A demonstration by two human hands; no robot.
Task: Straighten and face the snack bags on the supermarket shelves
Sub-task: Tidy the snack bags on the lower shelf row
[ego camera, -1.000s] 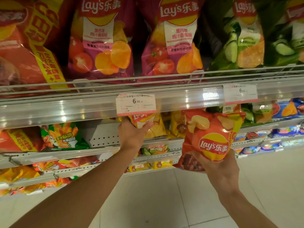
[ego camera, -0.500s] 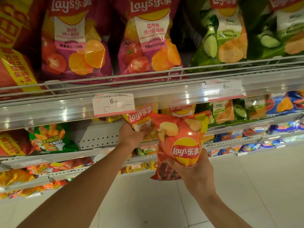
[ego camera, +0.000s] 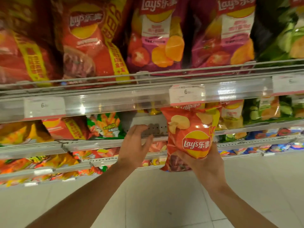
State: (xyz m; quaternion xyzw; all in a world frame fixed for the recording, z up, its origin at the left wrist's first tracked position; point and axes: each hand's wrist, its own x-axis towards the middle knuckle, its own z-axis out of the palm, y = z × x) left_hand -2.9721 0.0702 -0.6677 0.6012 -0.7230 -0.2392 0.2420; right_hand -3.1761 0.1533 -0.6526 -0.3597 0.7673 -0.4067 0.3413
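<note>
My right hand [ego camera: 206,163] grips a small red Lay's bag [ego camera: 190,134] from below, holding it upright with its logo facing me, in front of the second shelf. My left hand [ego camera: 134,145] is empty, fingers spread and relaxed, hovering before a bare gap in that shelf [ego camera: 148,127]. A yellow Lay's bag [ego camera: 192,106] stands on the shelf just behind the red one, mostly hidden by the price rail. A green snack bag [ego camera: 107,125] and a red bag [ego camera: 65,128] stand left of the gap.
The top shelf carries large red bags [ego camera: 88,40], purple tomato bags [ego camera: 158,35] and green cucumber bags [ego camera: 286,33] behind a wire rail. A clear price strip [ego camera: 115,101] holds white tags. Lower shelves hold small packs. Pale floor tiles [ego camera: 156,203] lie below.
My left hand let go of the yellow bag and drew back left, fingers now spread. The view swung left. The red bag stays in my right hand, now nearer the shelf.
</note>
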